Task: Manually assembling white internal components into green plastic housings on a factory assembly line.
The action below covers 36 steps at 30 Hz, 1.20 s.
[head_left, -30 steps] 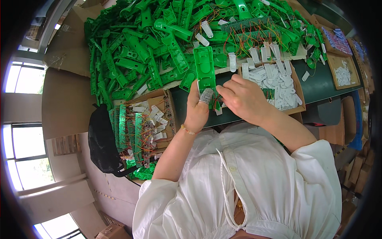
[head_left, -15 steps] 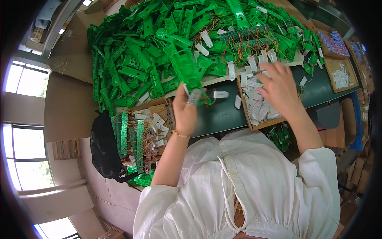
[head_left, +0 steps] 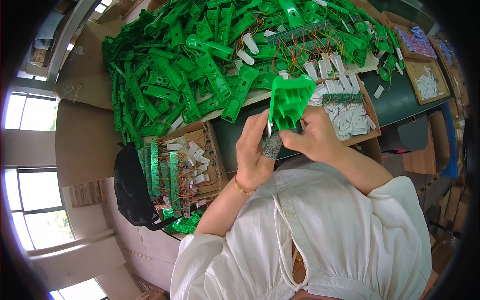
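A green plastic housing [head_left: 291,97] with ribs inside its wide end stands tilted up between my hands, in front of my body. My left hand [head_left: 254,150] is closed round its lower left side, its thumb wrapped in grey tape. A white edge shows between the left fingers and the housing; what it belongs to is hidden. My right hand [head_left: 320,134] grips the lower right side, thumb at the narrow end and fingers partly behind it. Just beyond the right hand is a cardboard box [head_left: 377,132] of flat white plastic pieces [head_left: 352,122], with a green circuit board strip [head_left: 344,98] across it.
Green housings [head_left: 170,70] are heaped across the back. Wired circuit boards [head_left: 305,37] and white parts lie on them. A carton [head_left: 216,155] at left holds boards and white pieces, beside a black mesh bag [head_left: 131,187]. Trays [head_left: 425,87] stand far right.
My right hand has left the box of white pieces and come to the housing. My left hand has moved right with the housing and turned it. The box's contents look rearranged.
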Each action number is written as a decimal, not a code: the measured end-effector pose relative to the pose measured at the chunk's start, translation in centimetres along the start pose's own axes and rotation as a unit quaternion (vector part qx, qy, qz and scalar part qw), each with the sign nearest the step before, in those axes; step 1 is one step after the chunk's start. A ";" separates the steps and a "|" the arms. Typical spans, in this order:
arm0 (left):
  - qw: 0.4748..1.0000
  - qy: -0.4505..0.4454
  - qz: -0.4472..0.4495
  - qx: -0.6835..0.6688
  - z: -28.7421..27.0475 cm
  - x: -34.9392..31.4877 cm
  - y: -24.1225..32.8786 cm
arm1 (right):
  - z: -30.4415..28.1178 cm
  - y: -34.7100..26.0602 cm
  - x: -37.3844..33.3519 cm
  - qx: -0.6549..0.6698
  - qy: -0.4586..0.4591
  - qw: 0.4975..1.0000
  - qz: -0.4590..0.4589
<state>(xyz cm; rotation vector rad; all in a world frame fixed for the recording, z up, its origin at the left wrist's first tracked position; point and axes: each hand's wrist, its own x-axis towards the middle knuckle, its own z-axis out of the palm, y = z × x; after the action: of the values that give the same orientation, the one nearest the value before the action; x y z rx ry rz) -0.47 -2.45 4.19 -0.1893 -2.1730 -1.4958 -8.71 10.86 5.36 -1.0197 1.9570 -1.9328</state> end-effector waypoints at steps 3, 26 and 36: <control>0.998 0.036 0.024 0.034 0.2 -0.2 0.3 | 0.6 0.6 -0.3 -0.036 0.025 0.998 -0.035; 0.885 0.045 -0.167 -0.431 0.1 -0.7 -2.4 | -0.6 1.2 -1.1 0.115 -0.061 0.975 0.180; 0.992 0.102 -0.056 -0.038 -1.7 0.4 -1.1 | -0.7 4.0 -1.2 0.626 -0.001 0.722 0.294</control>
<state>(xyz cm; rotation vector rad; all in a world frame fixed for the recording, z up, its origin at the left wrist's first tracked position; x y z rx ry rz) -0.74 -4.46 3.89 0.0601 -1.9937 -1.5874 -9.53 11.71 1.28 0.0234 0.4151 -2.0897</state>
